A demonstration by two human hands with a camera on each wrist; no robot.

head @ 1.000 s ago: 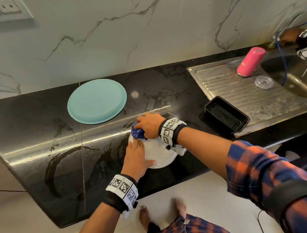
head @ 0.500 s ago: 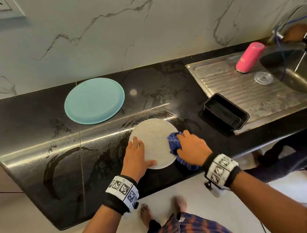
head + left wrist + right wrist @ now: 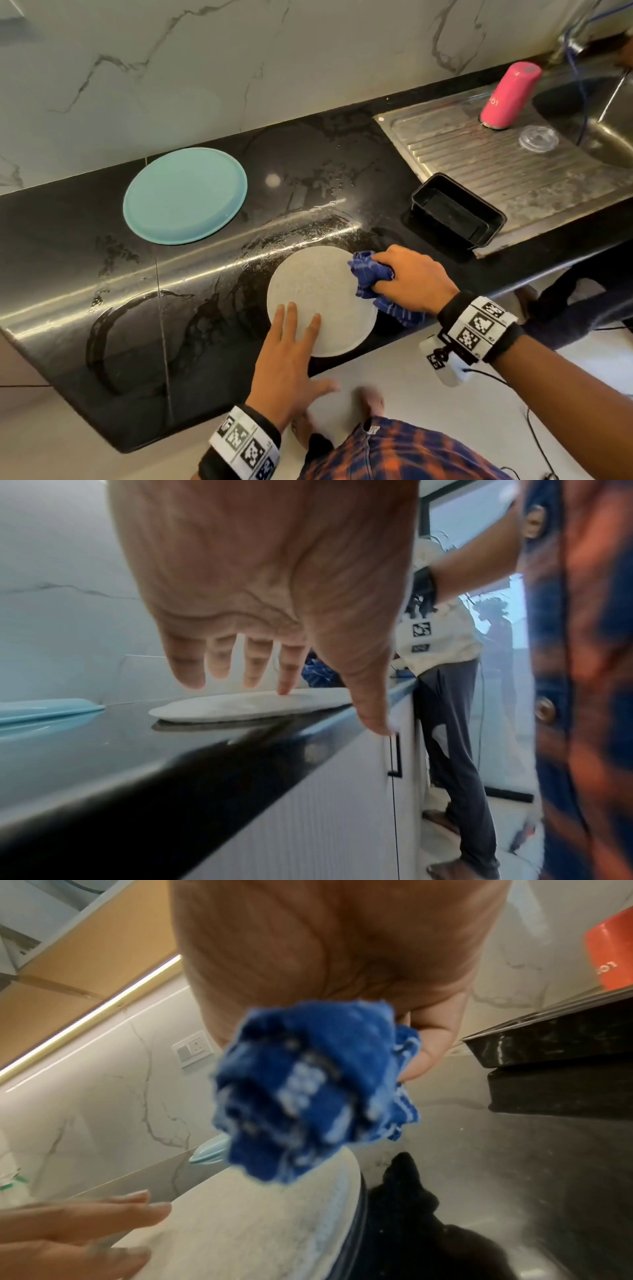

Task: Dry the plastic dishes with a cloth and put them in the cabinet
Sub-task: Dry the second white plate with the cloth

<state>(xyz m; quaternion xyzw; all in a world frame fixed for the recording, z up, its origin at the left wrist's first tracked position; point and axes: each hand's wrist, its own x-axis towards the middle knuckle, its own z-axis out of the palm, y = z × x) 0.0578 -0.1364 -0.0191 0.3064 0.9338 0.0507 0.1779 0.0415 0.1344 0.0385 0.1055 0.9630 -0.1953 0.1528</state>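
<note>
A white speckled plastic plate [image 3: 318,291] lies upside down at the front edge of the black counter [image 3: 102,267]. My left hand [image 3: 291,346] rests flat on its near rim with straight fingers [image 3: 286,674], steadying the plate [image 3: 246,704]. My right hand [image 3: 411,277] grips a bunched blue cloth [image 3: 371,274] and presses it on the plate's right edge. In the right wrist view the cloth [image 3: 308,1096] sits over the plate [image 3: 260,1223]. A teal plate [image 3: 185,195] lies face down further back on the left.
A black rectangular tray [image 3: 457,209] sits at the edge of the steel drainboard [image 3: 513,178]. On the drainboard lie a pink bottle [image 3: 510,94] and a clear lid [image 3: 537,137]. The counter is wet around the white plate. Another person [image 3: 452,696] stands to the right.
My right hand has wiped the cloth from the plate's far left rim across to its right edge. My left hand has slid back slightly toward the near rim.
</note>
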